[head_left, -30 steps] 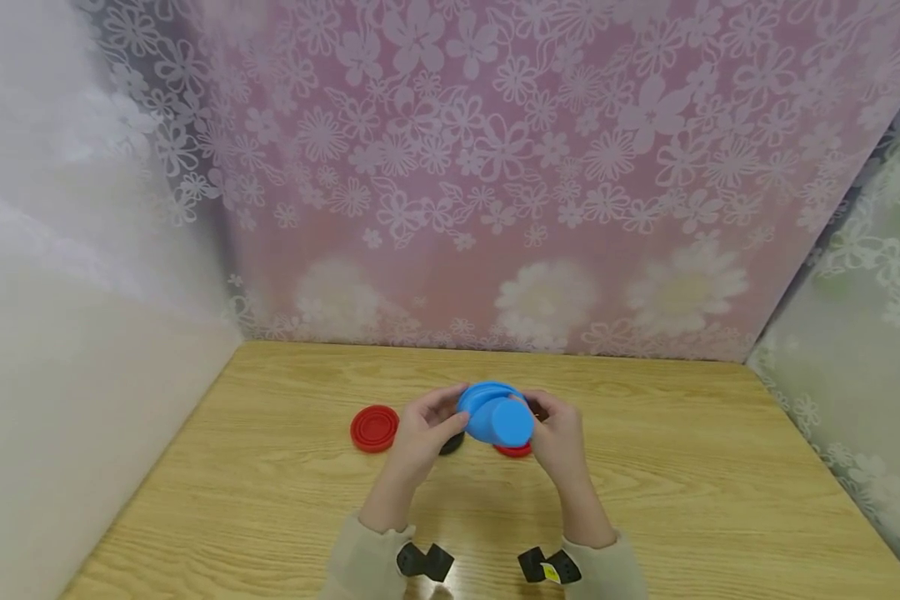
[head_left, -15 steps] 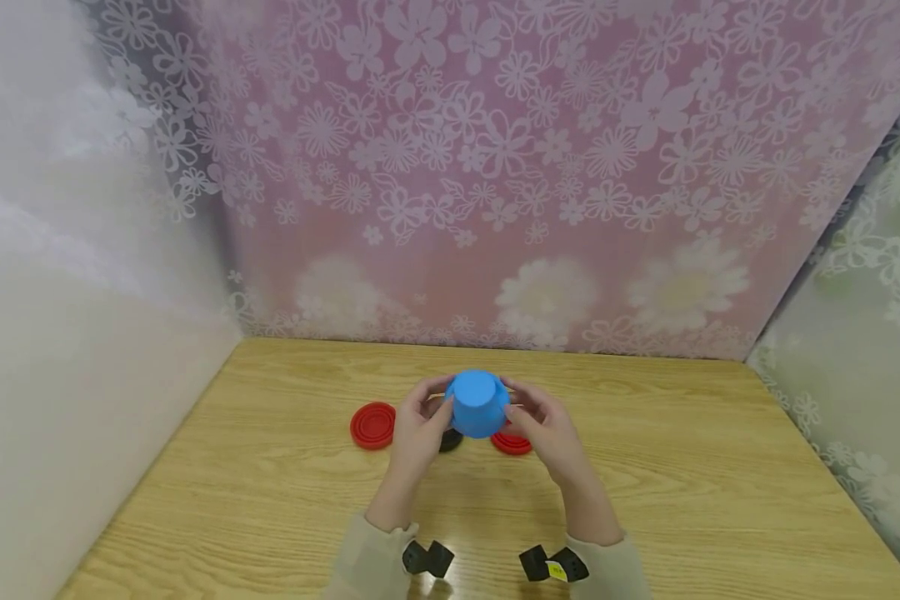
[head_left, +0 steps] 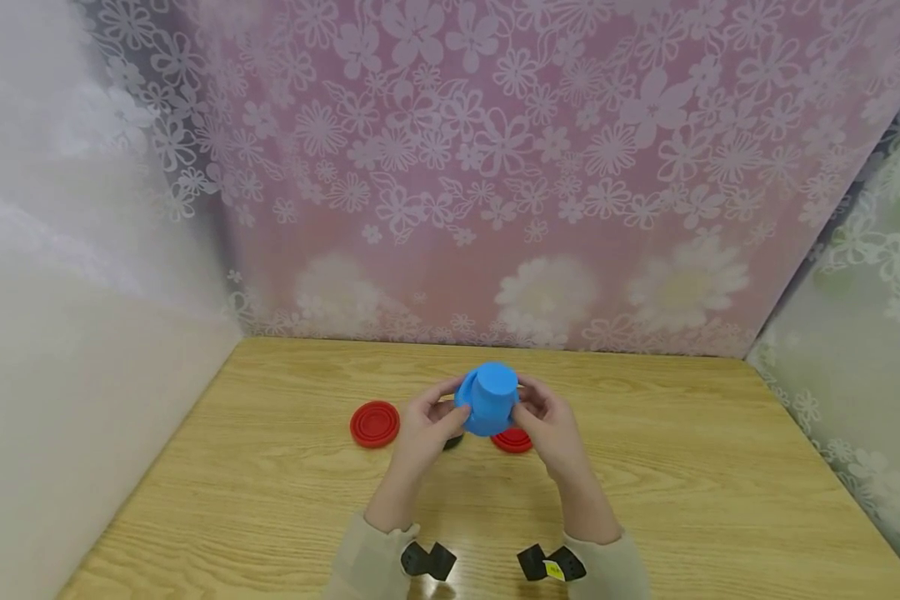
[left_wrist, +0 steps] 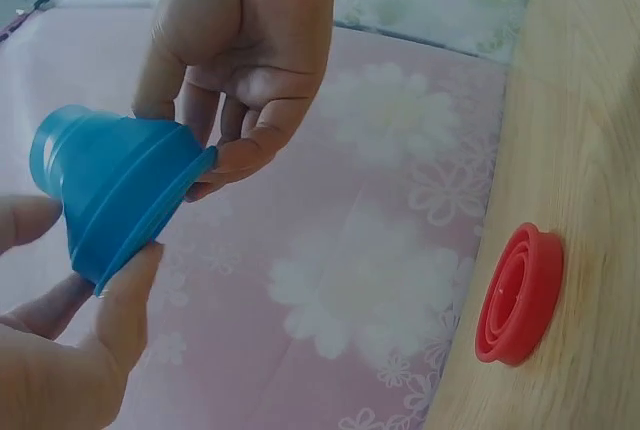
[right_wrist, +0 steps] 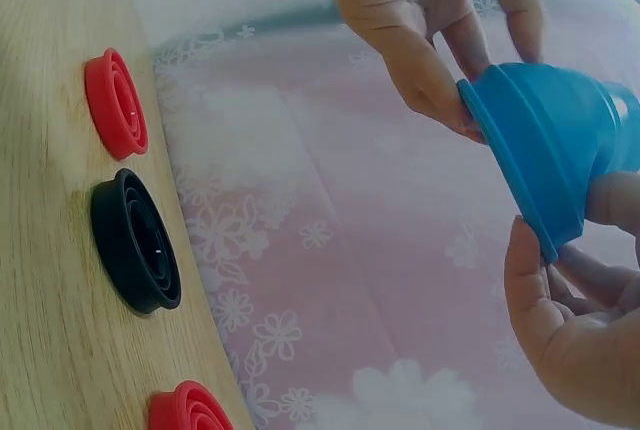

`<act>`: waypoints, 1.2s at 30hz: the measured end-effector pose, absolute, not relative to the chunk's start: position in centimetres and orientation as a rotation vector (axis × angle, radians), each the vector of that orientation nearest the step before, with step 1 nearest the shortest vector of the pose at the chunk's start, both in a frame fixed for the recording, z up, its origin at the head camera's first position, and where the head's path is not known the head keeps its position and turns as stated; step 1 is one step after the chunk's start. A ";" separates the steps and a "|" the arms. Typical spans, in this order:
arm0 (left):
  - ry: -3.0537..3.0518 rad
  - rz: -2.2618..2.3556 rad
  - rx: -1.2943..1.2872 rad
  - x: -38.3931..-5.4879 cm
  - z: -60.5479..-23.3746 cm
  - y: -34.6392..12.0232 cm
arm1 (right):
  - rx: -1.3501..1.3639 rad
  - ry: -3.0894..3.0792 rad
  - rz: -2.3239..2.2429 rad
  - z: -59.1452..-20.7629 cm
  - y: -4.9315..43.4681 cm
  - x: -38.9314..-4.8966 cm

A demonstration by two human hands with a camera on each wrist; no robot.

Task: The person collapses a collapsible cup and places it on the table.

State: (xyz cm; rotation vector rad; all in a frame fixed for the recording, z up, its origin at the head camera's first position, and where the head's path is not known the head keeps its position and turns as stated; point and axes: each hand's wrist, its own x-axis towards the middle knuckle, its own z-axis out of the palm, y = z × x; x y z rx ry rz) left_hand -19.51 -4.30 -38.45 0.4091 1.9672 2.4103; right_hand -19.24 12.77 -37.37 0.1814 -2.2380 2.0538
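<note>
A blue collapsible silicone cup (head_left: pixel 491 407) is held in the air, its flat narrow end up and its wide rim below. Its side leans unevenly, with ring folds showing in the left wrist view. On one side my left hand (head_left: pixel 424 427) pinches the cup between thumb and fingers. Opposite it, my right hand (head_left: pixel 552 428) grips the cup near the rim, thumb on the side facing me. In the right wrist view, fingertips of both hands sit at the rim of the cup (right_wrist: pixel 545 150).
Behind the hands, a red collapsed cup (head_left: pixel 375 424) lies flat on the wooden table (head_left: pixel 270 500). A black collapsed cup (right_wrist: pixel 136 242) and another red one (head_left: pixel 513 441) lie to its right, partly hidden in the head view. Floral-patterned walls (head_left: pixel 450 167) enclose the table.
The cup's narrow end has swung from pointing towards me and to the right to pointing upwards. It looks taller than half a second ago. Both hands keep their hold; the collapsed cups stay put.
</note>
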 end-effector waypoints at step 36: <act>1.854 2.570 0.284 -19.4 -38.7 -3.0 | 0.147 -2.142 2.028 -37.8 11.4 -19.0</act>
